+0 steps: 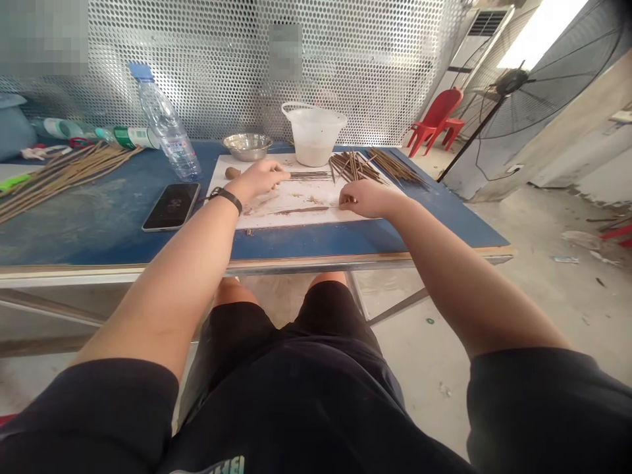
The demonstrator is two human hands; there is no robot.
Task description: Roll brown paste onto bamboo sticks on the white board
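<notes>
Fingers of the left hand are drawn narrow, their tips at the near ends of several thin, dark brown sticks; whether they pinch these or only touch them, I cannot tell; fingers of the right hand are curled inward just beside the right end of a brown strip, and I cannot tell whether anything is held within them.

The thin sticks lie on the middle of a white board, nearly straight, close together and roughly parallel to its front edge; the strip lies nearer that edge, reddish brown, long and slim, uneven in width and tapered to the left; reddish-brown crumbs and smears mark the white surface between; a rounded brown lump sits beyond the left wrist, smooth-looking and partly hidden.

Behind the right hand is a loose pile of brown sticks, some criss-crossed, with pale glints along them; a second bundle lies to its right, more evenly aligned; a white bucket and a metal bowl stand at the back; a dark-screened phone lies on the blue table, near a tilted-looking clear bottle.
</notes>
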